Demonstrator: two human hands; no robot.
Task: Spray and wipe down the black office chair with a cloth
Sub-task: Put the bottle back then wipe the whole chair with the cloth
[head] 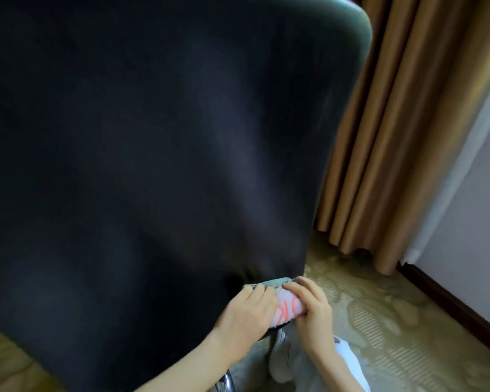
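We face the black chair (153, 165), its blurred back cut off left and top; a tan curtain (408, 137) hangs right of it. At the chair's lower right edge our left hand (246, 312) and right hand (311, 309) grip the white cloth (287, 309); its pink lettering is half hidden.

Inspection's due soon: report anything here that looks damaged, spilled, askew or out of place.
Nothing stands out. The left hand and right hand hold the cloth at the lower edge of the black chair; no tear or spill shows on it or the carpet.

Pink "OK" on the cloth (286, 310)
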